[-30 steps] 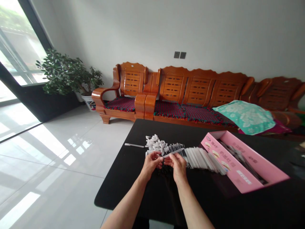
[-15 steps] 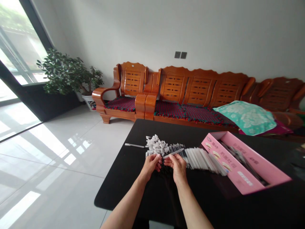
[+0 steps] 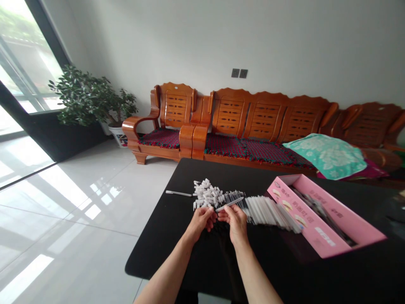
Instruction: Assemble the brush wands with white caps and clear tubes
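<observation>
My right hand [image 3: 234,219] pinches a whitish pen barrel [image 3: 233,202] that slants up to the right. Close beside it, my left hand [image 3: 201,220] has its fingertips pressed together near the barrel's lower end; what they hold is too small to make out. Just beyond my hands lies a heap of white pen caps [image 3: 207,192]. Thin dark pen refills [image 3: 233,195] lie next to the caps, partly hidden by my right hand. A row of whitish pen barrels [image 3: 265,211] spreads to the right. One capped pen [image 3: 179,193] lies alone at the left.
Everything lies on a black table [image 3: 164,249]. A pink box [image 3: 311,223] holding dark slender pieces stands on the right. Behind are a wooden sofa [image 3: 229,114] with a turquoise cloth [image 3: 329,156], and a potted plant [image 3: 91,97] near the glass door.
Hardly anything differs. Both hands keep their places, with the pen barrel shifted very slightly in my right hand.
</observation>
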`<state>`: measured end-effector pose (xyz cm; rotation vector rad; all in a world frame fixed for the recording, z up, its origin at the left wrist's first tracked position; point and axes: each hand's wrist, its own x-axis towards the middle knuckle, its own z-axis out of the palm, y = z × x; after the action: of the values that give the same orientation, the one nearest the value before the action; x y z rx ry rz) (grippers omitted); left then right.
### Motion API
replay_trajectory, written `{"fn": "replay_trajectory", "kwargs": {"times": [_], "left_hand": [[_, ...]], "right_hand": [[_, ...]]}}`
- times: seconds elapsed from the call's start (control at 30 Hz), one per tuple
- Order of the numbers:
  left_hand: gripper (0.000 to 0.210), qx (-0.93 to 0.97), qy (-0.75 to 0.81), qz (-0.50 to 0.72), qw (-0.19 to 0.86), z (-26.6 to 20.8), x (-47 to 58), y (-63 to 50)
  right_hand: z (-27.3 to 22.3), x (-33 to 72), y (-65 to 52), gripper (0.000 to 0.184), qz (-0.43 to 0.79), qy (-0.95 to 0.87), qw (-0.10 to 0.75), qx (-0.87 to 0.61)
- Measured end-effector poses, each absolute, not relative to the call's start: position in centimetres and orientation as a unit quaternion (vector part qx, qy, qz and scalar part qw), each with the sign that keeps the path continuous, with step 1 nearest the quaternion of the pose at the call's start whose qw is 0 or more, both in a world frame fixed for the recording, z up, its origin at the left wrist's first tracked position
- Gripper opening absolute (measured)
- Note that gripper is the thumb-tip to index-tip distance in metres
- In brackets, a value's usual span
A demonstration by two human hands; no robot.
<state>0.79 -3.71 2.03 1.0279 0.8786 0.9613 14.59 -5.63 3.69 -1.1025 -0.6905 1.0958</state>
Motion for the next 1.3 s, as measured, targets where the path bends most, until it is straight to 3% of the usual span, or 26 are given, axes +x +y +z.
{"fn": "replay_trajectory", "kwargs": {"times": [0.17,0.4,1.03,1.3], "left_hand": [[0.041,0.447,0.379,0.459,0.668,2.04,0.92,-3.78],[0.052,0.449,0.387,0.427,0.682,2.15,0.8,-3.88],[0.039,0.483,0.393,0.464,0.63,2.18,0.76,-3.93],[0.049,0.485,0.389,0.42,0.661,1.79,0.67,-3.88]], "right_hand": [[3.69,14.58,-5.74,0.03,0.483,-0.301,0.659,-0.491],[3.98,14.45,-5.83,0.031,0.486,-0.306,0.656,-0.491],[4.21,14.43,-5.84,0.032,0.49,-0.292,0.644,-0.509],[3.85,14.52,-5.81,0.03,0.49,-0.305,0.639,-0.509]]}}
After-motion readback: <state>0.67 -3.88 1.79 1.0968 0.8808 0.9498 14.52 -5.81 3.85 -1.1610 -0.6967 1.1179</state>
